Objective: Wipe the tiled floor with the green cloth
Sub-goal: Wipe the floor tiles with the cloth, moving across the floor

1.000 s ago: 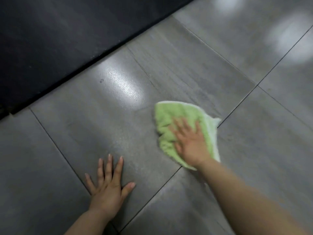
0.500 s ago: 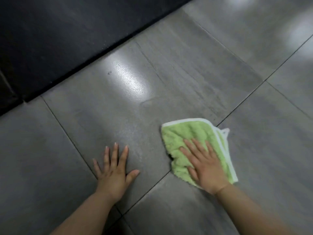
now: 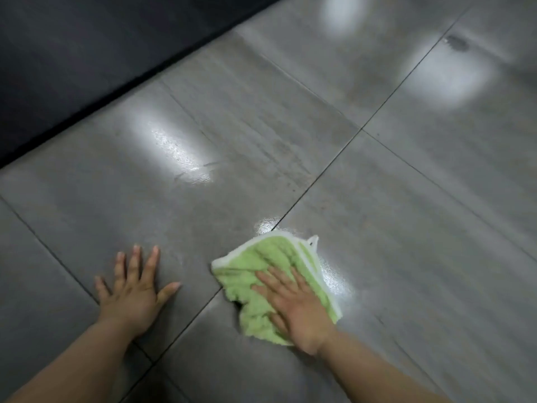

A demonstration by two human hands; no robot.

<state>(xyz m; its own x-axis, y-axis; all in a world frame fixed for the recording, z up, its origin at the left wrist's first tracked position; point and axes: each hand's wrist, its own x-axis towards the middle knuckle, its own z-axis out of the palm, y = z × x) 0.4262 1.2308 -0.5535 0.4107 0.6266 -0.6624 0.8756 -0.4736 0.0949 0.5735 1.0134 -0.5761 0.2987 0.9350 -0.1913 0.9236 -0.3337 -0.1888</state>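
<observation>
A green cloth [image 3: 261, 263] with a white hem lies crumpled on the grey tiled floor [image 3: 406, 228], across a grout line near the bottom middle. My right hand [image 3: 293, 306] presses flat on the cloth with straight, spread fingers. My left hand [image 3: 133, 289] rests flat on the tile to the left of the cloth, fingers spread, a short gap apart from it. A wet sheen shows on the tile just beyond and to the right of the cloth.
A dark, near-black surface [image 3: 72, 68] borders the tiles along the upper left. A small dark smudge [image 3: 457, 43] sits on a tile at the upper right. Bright light reflections lie on several tiles.
My right hand has dragged the cloth back toward me and slightly right, across the grout line. The left hand has stayed planted on the tile.
</observation>
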